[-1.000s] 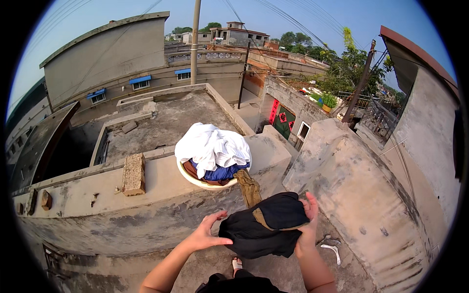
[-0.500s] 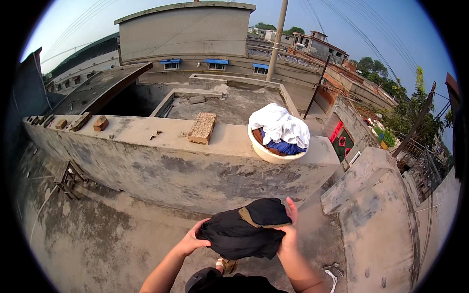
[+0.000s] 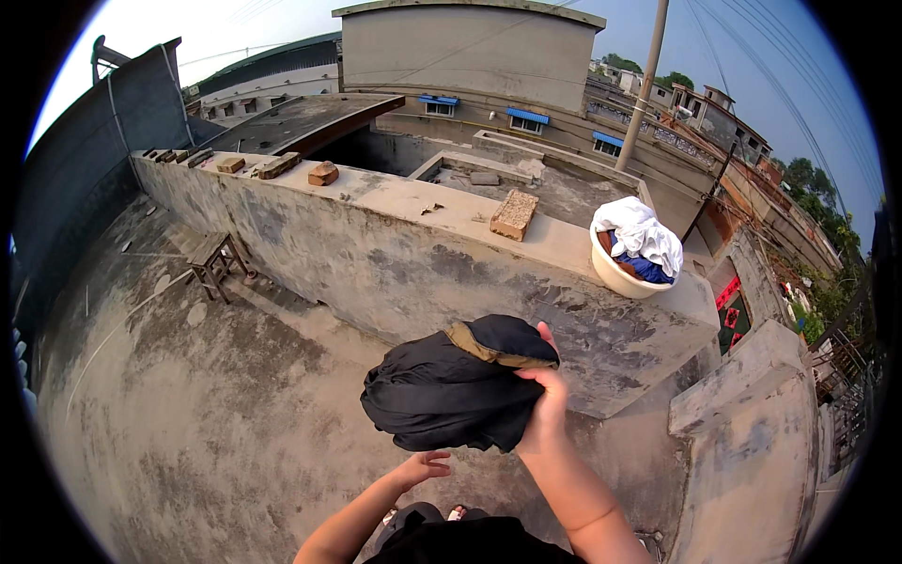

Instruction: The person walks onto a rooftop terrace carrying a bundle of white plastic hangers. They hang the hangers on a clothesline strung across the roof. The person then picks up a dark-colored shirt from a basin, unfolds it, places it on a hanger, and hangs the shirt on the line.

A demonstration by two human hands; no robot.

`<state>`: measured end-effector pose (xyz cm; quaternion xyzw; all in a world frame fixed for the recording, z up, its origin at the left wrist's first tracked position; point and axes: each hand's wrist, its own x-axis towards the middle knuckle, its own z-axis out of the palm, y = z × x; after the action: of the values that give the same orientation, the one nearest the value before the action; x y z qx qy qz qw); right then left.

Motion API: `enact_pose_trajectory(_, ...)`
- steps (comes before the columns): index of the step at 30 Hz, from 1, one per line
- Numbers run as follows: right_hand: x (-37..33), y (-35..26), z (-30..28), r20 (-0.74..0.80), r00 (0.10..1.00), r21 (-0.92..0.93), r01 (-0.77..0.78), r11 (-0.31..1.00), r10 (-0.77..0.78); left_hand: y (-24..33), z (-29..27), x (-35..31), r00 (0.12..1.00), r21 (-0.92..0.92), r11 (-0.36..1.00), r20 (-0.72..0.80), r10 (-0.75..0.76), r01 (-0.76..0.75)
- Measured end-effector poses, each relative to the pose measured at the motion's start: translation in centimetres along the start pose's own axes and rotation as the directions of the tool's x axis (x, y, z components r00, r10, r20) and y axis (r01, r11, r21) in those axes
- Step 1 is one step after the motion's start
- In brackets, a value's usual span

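Note:
A bundled black garment (image 3: 451,395) with a tan-brown band hangs in front of me, above the rooftop floor. My right hand (image 3: 547,399) grips its right end, thumb and fingers wrapped around the cloth. Just below the bundle's lower edge is my left hand (image 3: 423,468), its fingers stretched out and holding nothing. Up on the parapet wall to the right stands a cream-coloured basin (image 3: 620,274), out of reach of both hands. White cloth (image 3: 639,233) is heaped in it over blue cloth (image 3: 639,270) and some brown fabric.
The concrete parapet (image 3: 395,258) runs across ahead. A large rough brick (image 3: 514,215) and several smaller bricks, one a reddish block (image 3: 323,174), rest along its top. At the left stands a small wooden stool (image 3: 214,263). A sloped concrete wall (image 3: 742,442) rises at the right.
My left hand has let go of the black garment and dropped below it. The right hand still holds the bundle. My view has swung left, so the basin and wall sit further right.

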<state>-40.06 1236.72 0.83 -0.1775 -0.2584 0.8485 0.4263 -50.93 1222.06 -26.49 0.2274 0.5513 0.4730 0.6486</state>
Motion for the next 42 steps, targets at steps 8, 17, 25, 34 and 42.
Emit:
enact_pose_trajectory(8, -4.5, 10.9, 7.1, 0.083, 0.968, -0.012, -0.236, 0.972, 0.236, -1.1, -2.4, -4.0, 0.784, 0.316, 0.827, -0.287, 0.551, -0.465)
enact_pose_trajectory(17, -9.3, 24.6, 9.5, 0.24, 0.964, -0.27, -0.046, 0.962, 0.114, -5.0, -14.3, -28.2, 0.722, -0.375, 0.732, -0.655, 0.225, -0.569)
enact_pose_trajectory(25, -13.3, 34.8, 9.8, 0.401, 0.864, -0.463, -0.096, 0.881, 0.304, -5.7, -17.3, -36.6, 0.492, -0.385, 0.559, -0.87, 0.046, -0.734)
enact_pose_trajectory(34, -13.2, 38.0, 9.6, 0.516, 0.494, -0.626, -0.339, 0.702, 0.699, -4.4, -18.2, -42.3, 0.095, -0.125, 0.339, -0.99, -0.105, -0.933)
enact_pose_trajectory(42, -7.4, 43.6, 7.3, 0.354, 0.493, -0.825, -0.235, 0.513, 0.795, -0.2, -17.9, -48.2, -0.389, 0.404, 0.643, -0.905, 0.176, -0.65)
